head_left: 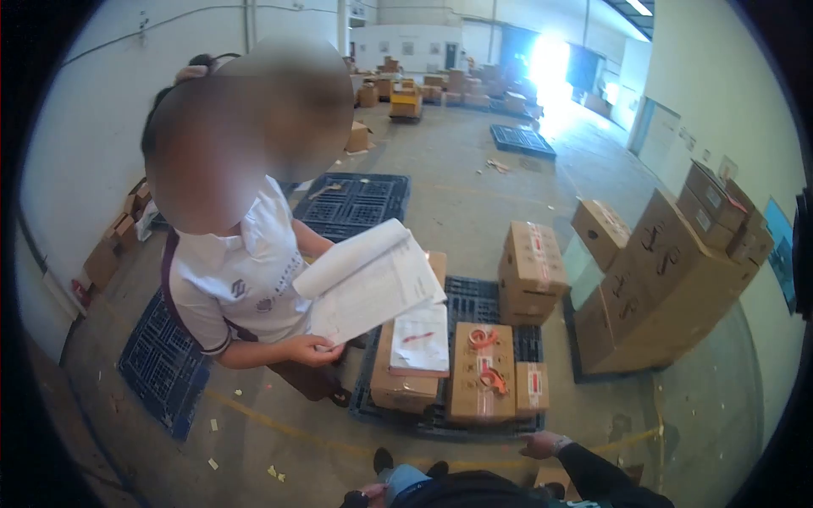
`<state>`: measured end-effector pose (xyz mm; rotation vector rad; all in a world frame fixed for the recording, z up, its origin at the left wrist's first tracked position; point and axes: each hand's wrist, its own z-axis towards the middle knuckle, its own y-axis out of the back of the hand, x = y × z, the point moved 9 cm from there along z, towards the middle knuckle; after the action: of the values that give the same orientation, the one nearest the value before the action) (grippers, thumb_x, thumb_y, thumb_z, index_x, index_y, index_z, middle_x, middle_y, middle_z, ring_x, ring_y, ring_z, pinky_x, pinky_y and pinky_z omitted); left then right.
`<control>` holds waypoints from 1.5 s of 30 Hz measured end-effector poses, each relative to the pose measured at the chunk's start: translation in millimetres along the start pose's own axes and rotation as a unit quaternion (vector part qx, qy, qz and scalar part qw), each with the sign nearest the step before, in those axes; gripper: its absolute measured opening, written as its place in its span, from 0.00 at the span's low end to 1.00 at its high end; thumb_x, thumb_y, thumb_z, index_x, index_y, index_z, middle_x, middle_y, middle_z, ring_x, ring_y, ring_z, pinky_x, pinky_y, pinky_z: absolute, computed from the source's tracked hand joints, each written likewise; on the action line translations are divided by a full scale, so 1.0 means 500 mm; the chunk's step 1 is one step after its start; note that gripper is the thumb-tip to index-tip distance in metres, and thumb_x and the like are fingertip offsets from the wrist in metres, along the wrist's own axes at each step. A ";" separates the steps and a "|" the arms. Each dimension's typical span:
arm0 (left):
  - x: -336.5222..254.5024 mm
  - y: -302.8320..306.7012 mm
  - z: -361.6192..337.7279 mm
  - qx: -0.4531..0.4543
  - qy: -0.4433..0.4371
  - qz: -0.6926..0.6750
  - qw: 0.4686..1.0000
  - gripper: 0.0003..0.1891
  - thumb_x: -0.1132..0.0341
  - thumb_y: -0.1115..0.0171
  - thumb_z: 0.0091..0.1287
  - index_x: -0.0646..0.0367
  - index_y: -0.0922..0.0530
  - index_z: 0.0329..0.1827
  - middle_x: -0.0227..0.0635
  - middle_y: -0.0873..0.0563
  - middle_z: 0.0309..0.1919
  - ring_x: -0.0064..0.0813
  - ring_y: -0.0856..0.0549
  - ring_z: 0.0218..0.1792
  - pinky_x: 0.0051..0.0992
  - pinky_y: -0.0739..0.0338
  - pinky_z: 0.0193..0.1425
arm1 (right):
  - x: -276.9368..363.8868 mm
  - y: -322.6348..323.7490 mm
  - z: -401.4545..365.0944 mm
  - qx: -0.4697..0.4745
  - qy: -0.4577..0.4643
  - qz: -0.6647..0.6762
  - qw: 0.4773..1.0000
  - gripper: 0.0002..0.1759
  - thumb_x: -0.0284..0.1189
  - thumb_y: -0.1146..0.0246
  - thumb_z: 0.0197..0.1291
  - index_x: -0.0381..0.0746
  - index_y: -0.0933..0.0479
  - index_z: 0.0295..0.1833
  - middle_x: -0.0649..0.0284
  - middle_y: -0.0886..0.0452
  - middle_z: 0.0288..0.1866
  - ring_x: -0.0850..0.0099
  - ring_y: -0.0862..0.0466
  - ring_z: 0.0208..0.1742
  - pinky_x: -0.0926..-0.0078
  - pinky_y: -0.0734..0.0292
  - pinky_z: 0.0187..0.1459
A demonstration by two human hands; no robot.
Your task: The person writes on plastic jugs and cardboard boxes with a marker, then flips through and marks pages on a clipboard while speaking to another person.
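Observation:
My right hand (542,444) reaches out past the pallet's front edge, in a dark sleeve, fingers stretched toward the left and nothing in them. It is nearest the small carton (532,385). Low in the view, my left hand (371,495) is beside light-blue cloth at my leg, its fingers mostly hidden. On the dark plastic pallet (474,298) stand taped cartons. An orange tape dispenser (494,381) and a roll of orange tape (483,339) lie on the middle carton (468,398). Papers (419,340) rest on the left carton (404,391).
Across the pallet to the left, a person (254,288) in a white shirt holds a sheaf of papers (373,275). A tall stack of cartons (648,288) stands at the right. More pallets (165,364) lie on the floor, and paper scraps are scattered about.

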<state>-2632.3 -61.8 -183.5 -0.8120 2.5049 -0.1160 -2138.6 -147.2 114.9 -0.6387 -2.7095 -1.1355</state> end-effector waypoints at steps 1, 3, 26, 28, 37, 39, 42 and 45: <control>-0.016 0.011 0.008 -0.027 -0.011 0.063 0.998 0.16 0.53 0.47 0.74 0.55 0.17 0.45 0.28 0.18 0.28 0.29 0.19 0.28 0.32 0.22 0.34 | 0.011 0.042 0.011 -0.031 0.002 0.007 0.999 0.36 0.51 0.39 0.65 0.41 0.29 0.72 0.44 0.17 0.60 0.46 0.18 0.62 0.55 0.24 0.65; -0.034 0.007 0.031 -0.097 -0.027 0.177 0.979 0.19 0.50 0.47 0.73 0.56 0.16 0.44 0.31 0.16 0.30 0.33 0.17 0.30 0.33 0.21 0.35 | 0.030 0.088 -0.012 -0.058 0.018 0.004 0.998 0.37 0.52 0.39 0.65 0.40 0.29 0.72 0.44 0.17 0.60 0.46 0.18 0.62 0.55 0.24 0.65; -0.095 -0.040 0.064 -0.265 -0.047 0.290 0.918 0.28 0.39 0.46 0.68 0.56 0.12 0.41 0.42 0.09 0.42 0.41 0.10 0.41 0.39 0.17 0.45 | -0.037 0.053 -0.023 -0.037 0.005 0.010 0.999 0.39 0.56 0.38 0.63 0.44 0.30 0.73 0.51 0.12 0.50 0.50 0.14 0.55 0.58 0.20 0.58; -0.090 -0.022 0.061 -0.289 -0.015 0.264 0.920 0.27 0.39 0.45 0.68 0.56 0.12 0.39 0.41 0.09 0.41 0.40 0.10 0.41 0.39 0.17 0.44 | -0.035 0.047 -0.025 -0.028 0.002 0.020 0.999 0.39 0.55 0.38 0.64 0.43 0.29 0.73 0.52 0.12 0.50 0.52 0.14 0.55 0.58 0.19 0.58; -0.224 0.036 -0.071 -0.370 -0.073 0.108 0.920 0.24 0.45 0.39 0.68 0.59 0.12 0.46 0.45 0.09 0.42 0.46 0.11 0.46 0.39 0.18 0.54 | 0.004 -0.066 0.023 0.000 0.048 0.024 0.999 0.38 0.53 0.39 0.65 0.41 0.30 0.73 0.51 0.12 0.51 0.51 0.14 0.56 0.59 0.20 0.58; -0.227 0.026 -0.074 -0.362 -0.072 0.111 0.923 0.24 0.44 0.38 0.67 0.58 0.12 0.45 0.45 0.09 0.42 0.45 0.11 0.46 0.40 0.18 0.54 | 0.003 -0.102 0.048 0.005 0.052 0.020 0.998 0.39 0.54 0.39 0.65 0.41 0.30 0.73 0.51 0.11 0.50 0.50 0.14 0.55 0.58 0.20 0.59; -0.231 0.009 -0.082 -0.360 -0.096 0.133 0.918 0.24 0.44 0.38 0.67 0.58 0.11 0.44 0.44 0.09 0.41 0.45 0.11 0.46 0.40 0.19 0.53 | 0.022 -0.157 0.073 0.014 0.057 0.012 0.998 0.39 0.55 0.40 0.65 0.41 0.31 0.74 0.51 0.11 0.50 0.50 0.14 0.56 0.58 0.21 0.60; -0.209 -0.004 -0.087 -0.373 -0.141 0.160 0.903 0.23 0.45 0.38 0.67 0.58 0.11 0.41 0.45 0.09 0.38 0.45 0.10 0.43 0.40 0.18 0.51 | 0.066 -0.216 0.091 0.039 0.071 0.019 0.997 0.39 0.56 0.41 0.66 0.41 0.31 0.74 0.50 0.12 0.53 0.50 0.15 0.57 0.58 0.21 0.61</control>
<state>-2579.6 -6.8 -99.8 -0.6026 2.3369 1.0514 -2213.0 -171.9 22.1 -0.5729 -2.5951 -1.0204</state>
